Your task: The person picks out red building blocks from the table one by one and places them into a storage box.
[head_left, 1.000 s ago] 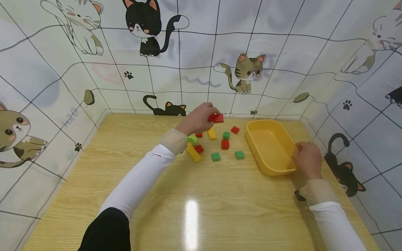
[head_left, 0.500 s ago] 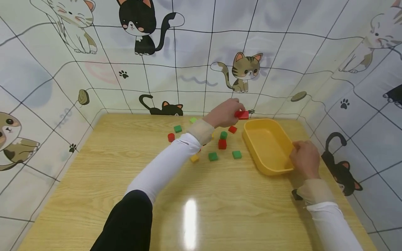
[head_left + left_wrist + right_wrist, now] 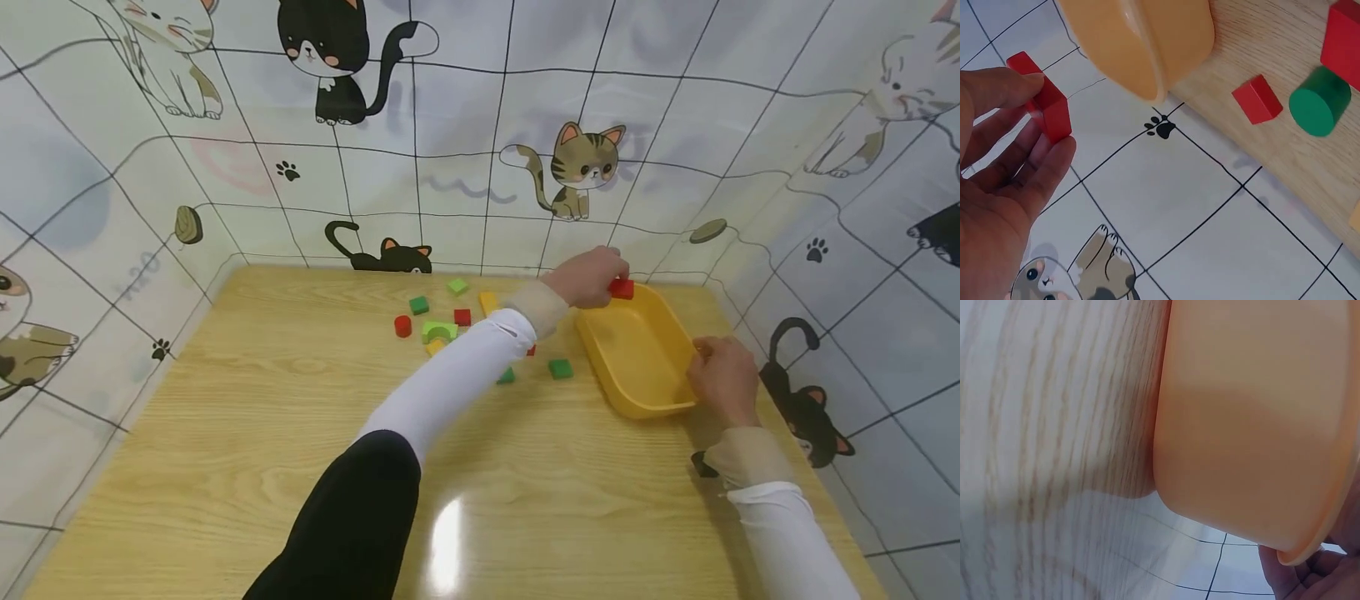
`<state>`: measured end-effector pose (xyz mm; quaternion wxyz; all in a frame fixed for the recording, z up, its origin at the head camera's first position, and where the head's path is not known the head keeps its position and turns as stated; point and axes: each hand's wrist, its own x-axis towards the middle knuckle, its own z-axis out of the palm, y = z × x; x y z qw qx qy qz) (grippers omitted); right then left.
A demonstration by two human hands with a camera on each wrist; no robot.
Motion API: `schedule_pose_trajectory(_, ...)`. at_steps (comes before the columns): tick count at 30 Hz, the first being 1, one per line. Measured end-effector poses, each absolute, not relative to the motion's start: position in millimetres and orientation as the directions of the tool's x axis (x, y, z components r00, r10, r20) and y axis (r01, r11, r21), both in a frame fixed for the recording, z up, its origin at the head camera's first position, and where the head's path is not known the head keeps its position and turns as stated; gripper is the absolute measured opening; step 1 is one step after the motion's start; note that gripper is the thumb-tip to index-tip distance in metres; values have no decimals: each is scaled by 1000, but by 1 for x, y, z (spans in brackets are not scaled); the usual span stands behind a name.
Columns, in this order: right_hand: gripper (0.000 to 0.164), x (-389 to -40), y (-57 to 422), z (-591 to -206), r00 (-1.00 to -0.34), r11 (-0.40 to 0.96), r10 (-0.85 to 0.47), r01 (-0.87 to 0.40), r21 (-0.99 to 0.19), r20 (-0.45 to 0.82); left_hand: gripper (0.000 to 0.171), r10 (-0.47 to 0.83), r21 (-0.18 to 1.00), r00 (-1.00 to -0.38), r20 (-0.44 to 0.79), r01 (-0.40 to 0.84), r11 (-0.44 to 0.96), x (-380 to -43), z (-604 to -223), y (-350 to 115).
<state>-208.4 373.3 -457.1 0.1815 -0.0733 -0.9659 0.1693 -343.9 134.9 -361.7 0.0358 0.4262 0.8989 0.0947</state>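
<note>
My left hand [image 3: 592,277] pinches a red block [image 3: 1045,98] between thumb and fingertips. In the head view that block overlaps the far rim of a yellow plastic tub [image 3: 637,367]. My right hand [image 3: 724,379] grips the tub's right rim, with thumb and fingers around the lip [image 3: 1294,557] in the right wrist view. The tub's inside shows no blocks in the head view. A small red block [image 3: 1257,100] and a green cylinder [image 3: 1320,102] lie on the table beside the tub in the left wrist view. My left forearm hides some of the blocks in the head view.
Left of the tub lie loose blocks: a green block [image 3: 560,368], a red cylinder [image 3: 402,326], a light green arch [image 3: 439,332], a yellow block [image 3: 489,302] and several others. Cat-printed cloth walls [image 3: 465,108] stand along the wooden table's [image 3: 262,417] back and sides.
My left hand has carried the red block rightward from over the scattered blocks to the tub's far rim. My right hand has kept its grip on the tub.
</note>
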Motion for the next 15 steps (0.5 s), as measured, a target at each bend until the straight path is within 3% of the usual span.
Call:
schedule_pose_trajectory(10,34,-208,373,-457,-923,929,208,82,-362,324,20,785,140,-619,-27,775,616,-352,-389,160)
schedule_pose_trajectory(15,32,-206,373,-458,-916,930,207,76,-359,342,13,764,138,-645,-27,754,642,-352,-403,171)
